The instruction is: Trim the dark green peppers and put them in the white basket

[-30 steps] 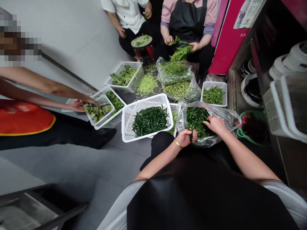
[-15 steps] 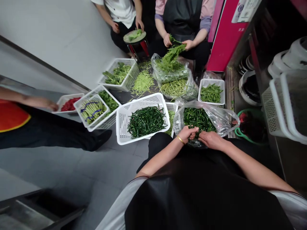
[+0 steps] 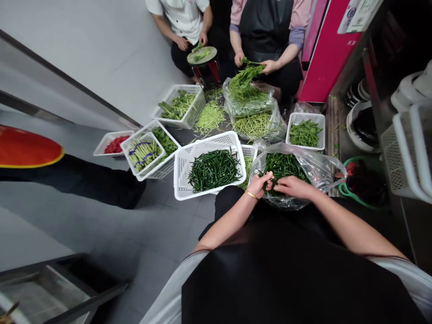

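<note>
My left hand (image 3: pixel 258 185), with a gold bangle at the wrist, is closed around a few dark green chili peppers whose tips poke out past the fingers. Fingers and thumb together, my right hand (image 3: pixel 290 186) meets it at the fingertips; whatever it pinches is too small to make out. Both hands are over the near edge of a clear plastic bag (image 3: pixel 320 171) full of green chili peppers (image 3: pixel 285 165). To the left of the bag stands a white perforated basket (image 3: pixel 181 177) with a heap of loose green chili peppers (image 3: pixel 214 170) inside.
Two people sit opposite, one holding leafy greens (image 3: pixel 248 83) over another bag. White baskets of vegetables (image 3: pixel 305 133) surround the bags. A round stool (image 3: pixel 202 55) bears greens. At left stands a person's dark-trousered leg (image 3: pixel 97 180). A green basin (image 3: pixel 344 191) is at right.
The view has shifted, moving the scene rightward. My hands stay together at the bag, and chili tips now show above my left hand. The left bystander's arm has withdrawn from the red-filled basket.
</note>
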Demonstrator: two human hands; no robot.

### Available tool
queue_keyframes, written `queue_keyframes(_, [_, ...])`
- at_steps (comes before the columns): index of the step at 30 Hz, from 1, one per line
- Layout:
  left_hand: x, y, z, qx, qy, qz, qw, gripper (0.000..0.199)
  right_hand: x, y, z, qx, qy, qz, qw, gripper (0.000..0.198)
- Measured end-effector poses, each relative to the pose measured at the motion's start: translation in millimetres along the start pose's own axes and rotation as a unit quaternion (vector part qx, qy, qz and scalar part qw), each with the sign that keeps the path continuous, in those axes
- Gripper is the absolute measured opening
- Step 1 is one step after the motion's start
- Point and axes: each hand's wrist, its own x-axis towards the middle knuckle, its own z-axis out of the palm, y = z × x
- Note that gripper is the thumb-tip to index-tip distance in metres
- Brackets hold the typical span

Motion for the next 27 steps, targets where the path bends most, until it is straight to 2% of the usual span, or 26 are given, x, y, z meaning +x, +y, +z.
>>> queue_keyframes(3, [3.1, -2.1, 1.4, -0.03, 0.006, -0.002, 1.0, 0.042, -19.8, -0.3, 19.0, -0.068, -0.015, 0.03, 0.997, 0.038])
queue_keyframes(5, [3.5, -1.6, 0.0, -0.065, -0.01, -0.021, 0.998, 0.041, -22.3, 11.2, 14.3, -0.082, -0.005, 0.061, 0.995, 0.033])
queue_keyframes(6, [3.1, -0.9, -0.9, -0.081, -0.021, -0.034, 0.996, 0.043, -18.1, 19.0, 7.7, -0.082, 0.029, 0.079, 0.993, 0.03])
queue_keyframes(9, [-0.8, 1.9, -3.0, -0.099, -0.045, -0.074, 0.991, 0.045, 16.1, 43.3, -17.3, -0.105, 0.182, 0.164, 0.964, 0.031])
queue_keyframes(10, [-2.6, 3.1, -3.6, -0.095, -0.05, -0.085, 0.991, 0.043, 31.3, 49.8, -24.5, -0.118, 0.189, 0.191, 0.956, 0.031])
queue_keyframes(13, [-5.8, 7.3, -5.4, -0.079, -0.065, -0.081, 0.991, 0.04, 66.1, 61.6, -37.8, -0.127, 0.147, 0.236, 0.952, 0.017])
queue_keyframes(14, [-5.2, 8.4, -5.6, -0.07, -0.069, -0.067, 0.993, 0.041, 69.9, 62.9, -39.9, -0.121, 0.153, 0.229, 0.954, 0.014])
queue_keyframes(16, [-0.7, 8.6, -3.6, -0.036, -0.063, -0.032, 0.997, 0.044, 63.7, 60.7, -41.1, -0.084, 0.211, 0.185, 0.956, 0.016])
queue_keyframes(18, [6.6, 5.0, 2.6, 0.017, -0.046, -0.001, 0.999, 0.048, 43.3, 51.6, -37.9, 0.011, 0.27, 0.13, 0.954, 0.02])
queue_keyframes(20, [12.7, -1.6, 11.9, 0.074, -0.05, 0.017, 0.996, 0.049, 17.6, 37.0, -28.8, 0.146, 0.28, 0.091, 0.944, 0.027])
queue_keyframes(23, [12.1, -11.3, 23.1, 0.147, -0.123, 0.0, 0.981, 0.044, -15.8, 15.9, -6.7, 0.291, 0.248, 0.068, 0.922, 0.033])
queue_keyframes(27, [-1.2, -17.4, 21.3, 0.183, -0.216, -0.09, 0.955, 0.045, -39.8, 8.7, 17.2, 0.386, 0.111, 0.054, 0.914, 0.038])
